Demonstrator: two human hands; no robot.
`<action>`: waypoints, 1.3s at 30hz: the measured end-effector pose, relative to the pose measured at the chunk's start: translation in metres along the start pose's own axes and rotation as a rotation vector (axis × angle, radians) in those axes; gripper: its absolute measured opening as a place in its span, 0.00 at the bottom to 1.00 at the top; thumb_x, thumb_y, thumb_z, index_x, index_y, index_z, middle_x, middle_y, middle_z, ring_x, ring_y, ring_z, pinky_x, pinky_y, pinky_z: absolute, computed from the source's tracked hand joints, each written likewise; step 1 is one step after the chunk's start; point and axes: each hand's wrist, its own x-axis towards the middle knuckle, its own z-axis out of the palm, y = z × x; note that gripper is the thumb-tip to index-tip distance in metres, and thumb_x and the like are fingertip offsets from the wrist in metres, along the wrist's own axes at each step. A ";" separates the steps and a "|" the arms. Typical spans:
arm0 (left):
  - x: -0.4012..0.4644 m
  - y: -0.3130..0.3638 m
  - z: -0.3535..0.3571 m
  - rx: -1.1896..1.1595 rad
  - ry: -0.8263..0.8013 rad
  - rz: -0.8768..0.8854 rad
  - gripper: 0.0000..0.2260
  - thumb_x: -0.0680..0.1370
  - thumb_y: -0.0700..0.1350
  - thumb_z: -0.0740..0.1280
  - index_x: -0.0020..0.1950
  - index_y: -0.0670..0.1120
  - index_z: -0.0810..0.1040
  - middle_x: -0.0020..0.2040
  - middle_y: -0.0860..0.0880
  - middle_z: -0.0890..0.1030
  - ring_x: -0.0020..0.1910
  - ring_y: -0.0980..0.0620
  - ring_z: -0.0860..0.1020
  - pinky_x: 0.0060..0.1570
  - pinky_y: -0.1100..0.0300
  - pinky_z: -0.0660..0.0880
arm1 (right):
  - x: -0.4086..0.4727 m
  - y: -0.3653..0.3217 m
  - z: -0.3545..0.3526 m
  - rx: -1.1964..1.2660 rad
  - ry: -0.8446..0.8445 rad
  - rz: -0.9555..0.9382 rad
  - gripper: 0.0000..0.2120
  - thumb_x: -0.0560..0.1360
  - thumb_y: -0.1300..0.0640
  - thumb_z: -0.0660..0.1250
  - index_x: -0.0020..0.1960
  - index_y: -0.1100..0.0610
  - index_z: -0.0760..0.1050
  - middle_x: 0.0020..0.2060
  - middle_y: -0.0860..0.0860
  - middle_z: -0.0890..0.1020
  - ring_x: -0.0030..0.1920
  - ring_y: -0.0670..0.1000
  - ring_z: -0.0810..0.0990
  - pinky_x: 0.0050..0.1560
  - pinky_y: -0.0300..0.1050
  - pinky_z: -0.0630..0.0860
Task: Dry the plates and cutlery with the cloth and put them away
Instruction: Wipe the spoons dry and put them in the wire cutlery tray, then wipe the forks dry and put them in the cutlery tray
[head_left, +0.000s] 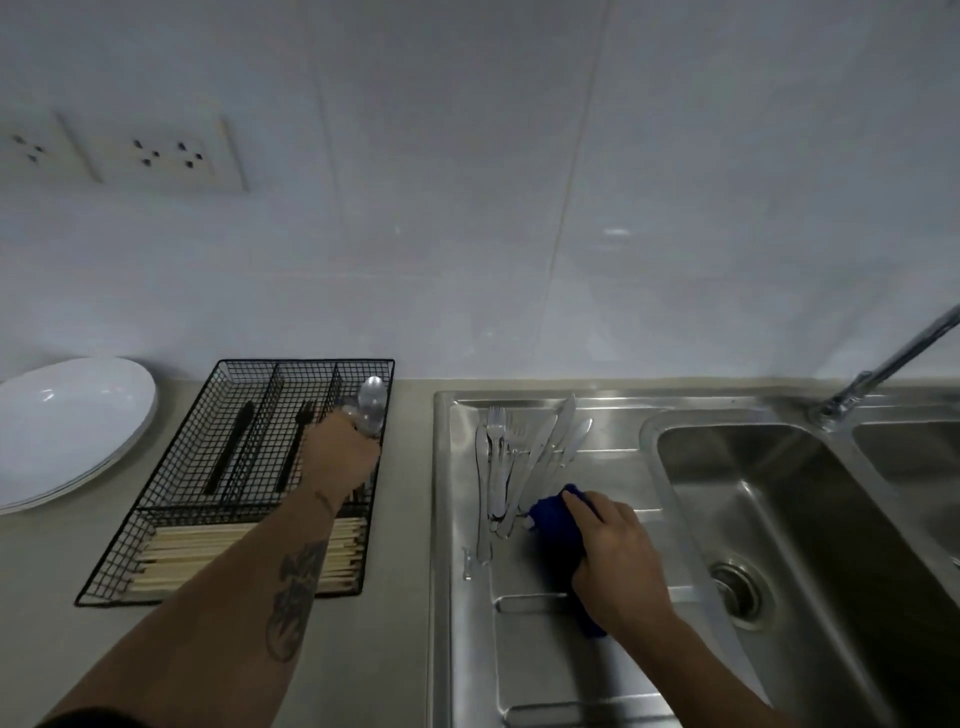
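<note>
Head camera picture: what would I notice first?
Probably the blue cloth under the right hand on the sink's drainboard, beside wet cutlery. Next, the left hand putting spoons into the black wire tray, with white plates stacked far left.

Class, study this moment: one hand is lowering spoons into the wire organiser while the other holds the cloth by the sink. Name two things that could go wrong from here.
1. The left hand holds several spoons at once over the rightmost slot of the wire organiser; one could slip from the grip or land across the divider.
2. The right hand presses the blue cloth on the drainboard right beside the loose forks and knives; a careless sweep might knock them toward the basin.
</note>
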 end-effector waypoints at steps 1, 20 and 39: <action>-0.001 -0.001 0.004 0.006 0.006 0.009 0.03 0.75 0.35 0.65 0.43 0.41 0.76 0.37 0.46 0.78 0.37 0.48 0.77 0.37 0.61 0.71 | 0.002 0.004 0.004 -0.008 0.020 0.011 0.36 0.56 0.68 0.75 0.64 0.58 0.75 0.55 0.54 0.80 0.50 0.56 0.78 0.50 0.49 0.78; -0.033 0.065 0.063 0.057 0.046 0.319 0.07 0.77 0.39 0.64 0.50 0.46 0.81 0.47 0.49 0.79 0.45 0.51 0.78 0.47 0.55 0.79 | 0.017 0.036 0.038 0.006 -0.010 -0.046 0.33 0.66 0.56 0.68 0.71 0.53 0.68 0.68 0.55 0.71 0.66 0.59 0.70 0.68 0.56 0.67; -0.026 0.114 0.109 0.004 -0.240 -0.102 0.09 0.72 0.38 0.65 0.34 0.45 0.68 0.29 0.50 0.70 0.25 0.55 0.68 0.23 0.66 0.64 | 0.015 0.043 0.050 0.058 0.045 -0.025 0.28 0.67 0.52 0.69 0.67 0.50 0.72 0.65 0.51 0.75 0.64 0.56 0.72 0.66 0.54 0.70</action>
